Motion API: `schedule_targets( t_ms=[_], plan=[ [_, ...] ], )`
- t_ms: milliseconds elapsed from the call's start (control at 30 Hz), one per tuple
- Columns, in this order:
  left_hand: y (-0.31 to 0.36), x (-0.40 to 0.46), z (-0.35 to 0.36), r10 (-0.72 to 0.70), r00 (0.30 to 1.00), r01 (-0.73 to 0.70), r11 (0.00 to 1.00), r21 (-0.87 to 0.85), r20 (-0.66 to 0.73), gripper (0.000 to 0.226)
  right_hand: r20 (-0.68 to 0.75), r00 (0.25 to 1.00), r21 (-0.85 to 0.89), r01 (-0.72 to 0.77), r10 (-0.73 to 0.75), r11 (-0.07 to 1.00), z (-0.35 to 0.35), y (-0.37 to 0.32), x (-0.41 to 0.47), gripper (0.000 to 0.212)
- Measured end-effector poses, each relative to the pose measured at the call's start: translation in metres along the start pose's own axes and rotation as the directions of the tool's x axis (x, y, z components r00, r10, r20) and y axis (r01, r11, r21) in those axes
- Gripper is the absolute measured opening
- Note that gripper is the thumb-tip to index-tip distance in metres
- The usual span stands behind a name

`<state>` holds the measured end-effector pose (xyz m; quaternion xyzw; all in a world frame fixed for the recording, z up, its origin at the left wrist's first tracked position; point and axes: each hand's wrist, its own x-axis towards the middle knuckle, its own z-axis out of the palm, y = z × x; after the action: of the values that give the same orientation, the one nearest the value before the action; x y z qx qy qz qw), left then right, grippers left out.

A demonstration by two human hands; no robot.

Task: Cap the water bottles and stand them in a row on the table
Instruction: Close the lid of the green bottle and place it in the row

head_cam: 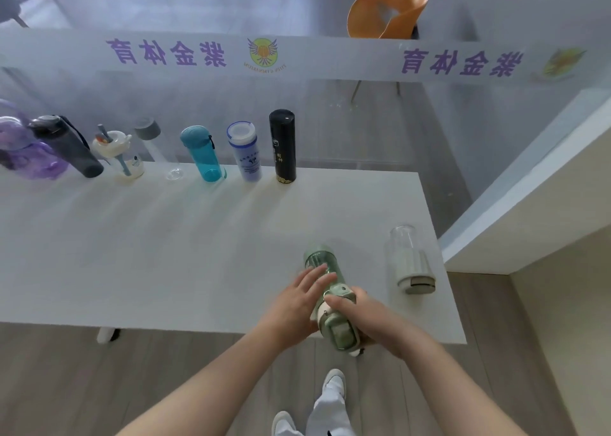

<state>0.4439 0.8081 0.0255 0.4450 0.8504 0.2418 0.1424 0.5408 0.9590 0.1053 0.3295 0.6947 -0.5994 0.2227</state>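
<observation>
Green bottle (325,290) at the desk's (165,254) five o'clock edge: left hand (299,298) flat, fingers straight, steadying the body; right hand (358,313) clamped round the cap (340,331), apparently twisting it tight.

Seven bottles (211,153) in row along table (165,254) far edge; lone bottle (411,263) near right edge.

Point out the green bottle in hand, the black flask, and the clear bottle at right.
green bottle (318,261): head view, clear body.
black flask (283,144): head view, mid-body.
clear bottle (406,254): head view, glass body.
</observation>
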Motion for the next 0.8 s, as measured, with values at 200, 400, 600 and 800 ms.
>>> schedule_targets(
  t_ms=[200, 400, 600, 800],
  plan=[
    [0.004, -0.015, -0.022, -0.12, 0.991, 0.102, 0.967, -0.235, -0.063, 0.092, 0.044, 0.993, 0.12, 0.103, -0.109, 0.987, -0.001, -0.022, -0.034, 0.044],
    [0.013, -0.004, -0.042, -0.264, 0.961, 0.223, 0.918, -0.328, -0.084, 0.077, -0.139, 0.941, -0.163, 0.286, -0.309, 0.944, 0.012, -0.024, -0.037, 0.066],
    [0.02, 0.011, -0.045, -0.315, 0.948, 0.278, 0.889, -0.364, -0.046, 0.082, -0.293, 0.806, -0.313, 0.427, -0.514, 0.849, 0.016, -0.043, -0.024, 0.059],
    [0.006, 0.013, -0.03, -0.387, 0.92, 0.324, 0.84, -0.435, -0.062, 0.093, -0.223, 0.807, -0.26, 0.492, -0.547, 0.831, 0.015, -0.046, -0.004, 0.076]
  ],
)
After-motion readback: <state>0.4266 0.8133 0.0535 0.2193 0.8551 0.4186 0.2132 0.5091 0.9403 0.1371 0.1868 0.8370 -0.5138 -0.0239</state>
